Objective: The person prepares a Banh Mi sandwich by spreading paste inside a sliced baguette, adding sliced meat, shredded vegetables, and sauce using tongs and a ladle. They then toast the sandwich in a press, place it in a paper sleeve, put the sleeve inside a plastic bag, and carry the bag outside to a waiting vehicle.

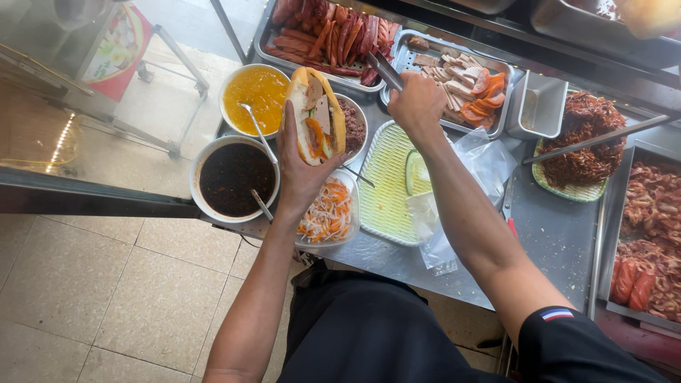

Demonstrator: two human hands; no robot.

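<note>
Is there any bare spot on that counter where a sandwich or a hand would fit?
The clearest bare patch is the steel counter between the plastic bag, the shredded-meat tray and the meat tray on the right. The green ridged tray is mostly bare too. Around the left hand and its sandwich, sauce bowls and the pickle tub crowd together.

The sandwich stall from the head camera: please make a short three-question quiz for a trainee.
1. True or false: the left hand holds a filled baguette sandwich.
2. Which tool is in the right hand? A) spoon B) metal tongs C) knife
3. Fill in: the bowl of dark sauce has a ____ resting in it.

Key: 1 true; 2 B; 3 spoon.
</note>
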